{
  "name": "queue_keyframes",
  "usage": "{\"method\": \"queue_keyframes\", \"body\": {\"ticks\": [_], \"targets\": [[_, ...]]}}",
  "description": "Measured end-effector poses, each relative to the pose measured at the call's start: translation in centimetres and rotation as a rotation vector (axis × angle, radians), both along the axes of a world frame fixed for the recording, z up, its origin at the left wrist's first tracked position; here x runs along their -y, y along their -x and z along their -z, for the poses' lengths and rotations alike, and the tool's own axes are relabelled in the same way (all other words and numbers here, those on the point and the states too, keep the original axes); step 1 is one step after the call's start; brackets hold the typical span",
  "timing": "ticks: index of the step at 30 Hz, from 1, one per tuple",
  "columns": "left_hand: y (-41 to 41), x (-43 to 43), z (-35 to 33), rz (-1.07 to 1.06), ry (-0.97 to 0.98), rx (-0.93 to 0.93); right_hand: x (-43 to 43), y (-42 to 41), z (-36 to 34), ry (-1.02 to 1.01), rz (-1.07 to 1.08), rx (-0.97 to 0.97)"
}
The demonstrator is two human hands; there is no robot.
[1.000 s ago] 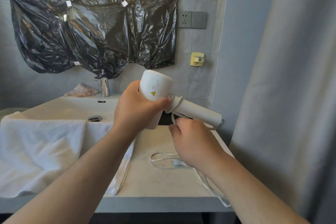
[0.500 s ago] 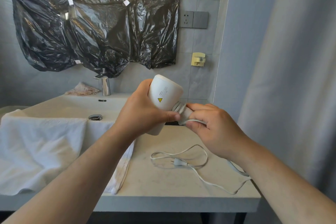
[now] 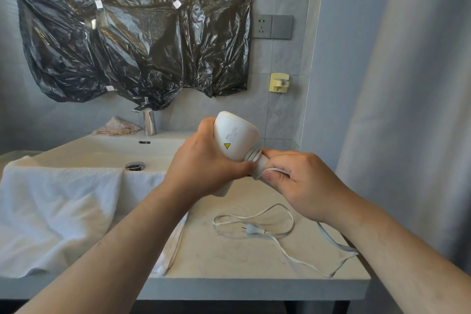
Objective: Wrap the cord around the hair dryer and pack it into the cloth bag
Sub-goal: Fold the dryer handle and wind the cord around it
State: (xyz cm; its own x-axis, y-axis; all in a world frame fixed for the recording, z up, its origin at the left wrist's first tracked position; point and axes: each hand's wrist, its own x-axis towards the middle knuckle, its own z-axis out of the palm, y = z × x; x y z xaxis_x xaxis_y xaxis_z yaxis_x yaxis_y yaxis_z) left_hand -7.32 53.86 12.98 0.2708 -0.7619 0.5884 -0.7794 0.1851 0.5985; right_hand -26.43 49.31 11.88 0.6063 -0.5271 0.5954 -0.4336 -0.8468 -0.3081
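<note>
My left hand grips the barrel of a white hair dryer held above the counter. A few turns of its white cord are wound round the top of the handle. My right hand covers the handle and pinches the cord against it. The rest of the cord trails from under my right hand, loops on the counter and ends in a plug. A white cloth is draped over the sink's front edge; I cannot tell whether it is the bag.
The counter ends at its front edge near me. A sink with a chrome tap lies left. A grey curtain hangs on the right. Black plastic sheeting covers the wall, beside a socket.
My right hand came up from below the handle and over it, laying more cord round its top. The dryer tilted so the handle is now hidden. The loose cord on the counter shifted.
</note>
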Motion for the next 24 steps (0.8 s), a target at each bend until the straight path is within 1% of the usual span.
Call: {"method": "queue_keyframes", "body": {"ticks": [3,6,8,10,12,14,18,21,24], "targets": [[0.0,-0.1,-0.2,0.0,-0.005,0.043,0.0,0.1,0.1,0.024,0.033,0.013],[-0.4,0.0,-0.2,0.051,-0.02,0.07,0.0,0.2,-0.2,0.001,0.075,-0.035],[-0.5,-0.1,-0.1,0.092,-0.038,0.098,0.1,0.3,-0.8,-0.053,0.118,-0.108],[-0.1,-0.3,-0.2,0.086,-0.058,0.181,0.3,0.3,-1.3,-0.135,0.149,-0.163],[0.3,-0.4,-0.3,0.059,-0.071,0.256,0.7,0.2,-1.2,-0.21,0.14,-0.164],[0.4,-0.5,-0.5,0.033,-0.072,0.297,1.1,0.2,-0.8,-0.258,0.111,-0.084],[0.8,-0.3,-0.2,-0.119,-0.091,0.532,1.5,0.3,-0.1,-0.318,0.083,0.108],[1.5,-0.2,0.5,-0.165,-0.132,0.539,1.8,0.2,0.5,-0.412,0.06,0.235],[1.6,0.1,0.5,-0.177,-0.186,0.538,1.9,0.3,0.7,-0.473,0.059,0.297]]}}
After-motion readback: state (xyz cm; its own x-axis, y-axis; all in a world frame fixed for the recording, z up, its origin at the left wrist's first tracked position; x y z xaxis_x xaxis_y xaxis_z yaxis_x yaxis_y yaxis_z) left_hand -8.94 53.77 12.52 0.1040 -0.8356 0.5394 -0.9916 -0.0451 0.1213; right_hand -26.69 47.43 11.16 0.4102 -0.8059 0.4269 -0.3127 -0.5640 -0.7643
